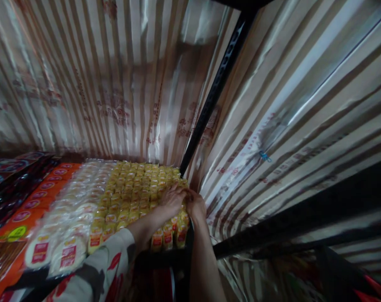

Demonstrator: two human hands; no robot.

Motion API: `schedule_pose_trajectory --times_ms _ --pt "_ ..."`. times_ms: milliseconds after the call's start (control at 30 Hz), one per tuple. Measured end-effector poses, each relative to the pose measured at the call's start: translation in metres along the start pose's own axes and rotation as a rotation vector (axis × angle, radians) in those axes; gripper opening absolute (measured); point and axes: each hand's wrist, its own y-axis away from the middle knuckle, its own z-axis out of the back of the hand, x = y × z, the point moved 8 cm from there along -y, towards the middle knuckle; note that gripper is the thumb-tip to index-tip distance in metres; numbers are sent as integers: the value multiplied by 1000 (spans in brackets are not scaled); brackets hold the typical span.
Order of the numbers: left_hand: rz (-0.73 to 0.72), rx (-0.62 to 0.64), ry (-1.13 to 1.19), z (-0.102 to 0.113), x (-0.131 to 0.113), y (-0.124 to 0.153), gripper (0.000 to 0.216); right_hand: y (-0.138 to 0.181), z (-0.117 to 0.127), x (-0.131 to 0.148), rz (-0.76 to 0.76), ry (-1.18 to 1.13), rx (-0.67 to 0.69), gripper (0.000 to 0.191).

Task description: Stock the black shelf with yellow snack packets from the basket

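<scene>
My left hand [172, 199] lies over the far right part of several rows of small yellow packets [134, 184], its fingers reaching forward across their tops. Close beside it, my right hand [196, 204] bends inward at the right edge of the rows. Its fingers are curled, and what they hold, if anything, is hidden. The two hands nearly meet at the fingertips. At the front edge, some yellow packets [168, 237] with red labels stand upright beneath my left forearm.
Clear-wrapped round white packs [67, 251] and orange packs [30, 205] fill the shelf to the left, with dark shiny packs [12, 188] beyond. A black slotted post [215, 96] rises at the back corner. Striped, printed plastic sheeting [115, 84] hangs behind. A dark rail [288, 218] runs at right.
</scene>
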Motion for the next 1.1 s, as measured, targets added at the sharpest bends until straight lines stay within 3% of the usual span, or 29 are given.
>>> schedule_pose_trajectory --times_ms 200,467,633,933,1100 --pt "-48 -9 -95 7 6 6 30 1 -2 -7 -70 -82 0 36" --pt "-76 -32 -95 5 11 10 31 11 0 -20 -118 -233 -168 37" --pt "-58 -9 -118 5 10 9 30 10 -1 -32 -173 -455 -227 39" --pt "-56 10 -143 5 10 8 31 7 3 -25 -122 -499 -298 39" --pt "-55 5 -113 2 11 7 32 12 12 -25 -124 -550 -400 39"
